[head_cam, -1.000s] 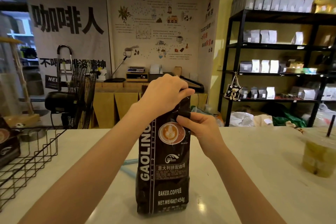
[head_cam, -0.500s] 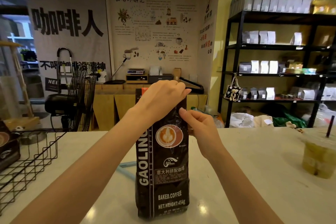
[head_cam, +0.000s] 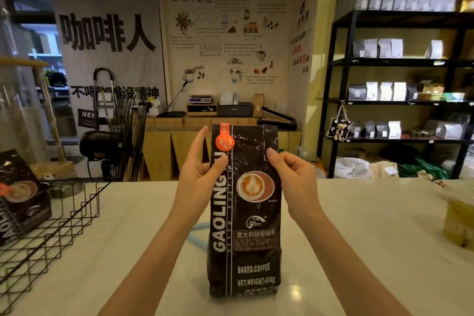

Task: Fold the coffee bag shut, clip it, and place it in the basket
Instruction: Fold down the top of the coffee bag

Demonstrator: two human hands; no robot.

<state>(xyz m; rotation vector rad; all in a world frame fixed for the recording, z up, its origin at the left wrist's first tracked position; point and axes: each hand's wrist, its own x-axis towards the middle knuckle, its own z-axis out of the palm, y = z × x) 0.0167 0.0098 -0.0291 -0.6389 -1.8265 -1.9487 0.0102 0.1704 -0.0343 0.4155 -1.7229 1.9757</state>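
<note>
A tall black coffee bag (head_cam: 245, 238) with white lettering stands upright on the white counter in front of me. Its top is unfolded and stands straight up, with an orange label near the upper left corner. My left hand (head_cam: 198, 177) holds the bag's left edge, thumb on the front, fingers stretched up behind it. My right hand (head_cam: 292, 177) pinches the right edge just below the top. A black wire basket (head_cam: 59, 223) sits at the left and holds another black coffee bag (head_cam: 20, 202). A pale blue strip (head_cam: 196, 235) lies on the counter behind the bag; I cannot tell what it is.
A plastic cup of yellowish drink (head_cam: 459, 223) stands at the counter's right edge. Beyond the counter are a black fan (head_cam: 120, 136), wooden cabinets and black shelves (head_cam: 400, 100) with white and grey bags.
My left hand came off the bag's top and dropped to its left edge. The top, pressed down before, now stands unfolded and upright. My right hand stayed at the right edge.
</note>
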